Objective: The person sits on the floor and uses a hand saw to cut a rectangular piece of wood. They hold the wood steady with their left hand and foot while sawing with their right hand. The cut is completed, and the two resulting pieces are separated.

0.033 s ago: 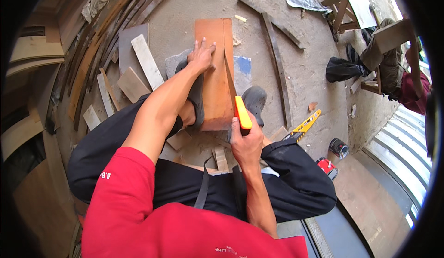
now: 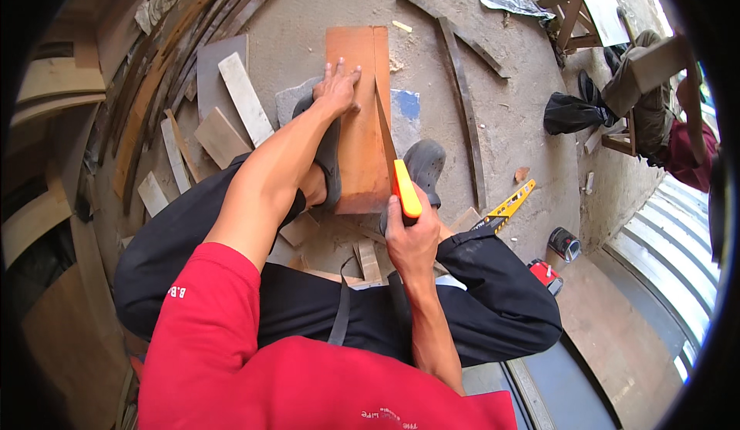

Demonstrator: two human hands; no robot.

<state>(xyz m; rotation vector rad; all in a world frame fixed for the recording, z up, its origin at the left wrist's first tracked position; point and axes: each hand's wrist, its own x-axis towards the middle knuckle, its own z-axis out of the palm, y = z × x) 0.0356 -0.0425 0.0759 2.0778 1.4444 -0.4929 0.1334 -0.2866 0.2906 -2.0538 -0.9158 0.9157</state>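
Observation:
A long reddish-brown wooden board [image 2: 356, 137] lies lengthwise in front of me, with a straight line near its right edge. My left hand [image 2: 336, 91] presses flat on its upper part, fingers spread. Wrapped round the orange-and-yellow handle of a handsaw [image 2: 384, 125] is my right hand [image 2: 412, 230]. The narrow blade points away from me along the line on the board; how deep its teeth sit cannot be made out. My left shoe [image 2: 330, 164] is against the board's left side, and my right shoe [image 2: 424, 169] is just right of it.
A second saw with a yellow handle [image 2: 505, 208] lies by my right knee, near a dark can [image 2: 564, 243] and a red tool [image 2: 545, 276]. Wood offcuts [image 2: 245, 102] and curved strips [image 2: 166, 64] crowd the left. Dark battens [image 2: 462, 114] lie right; another person [image 2: 655, 99] sits beyond.
The board and floor appear very slightly higher in the picture. Both hands keep nearly the same places, left on the board and right on the saw.

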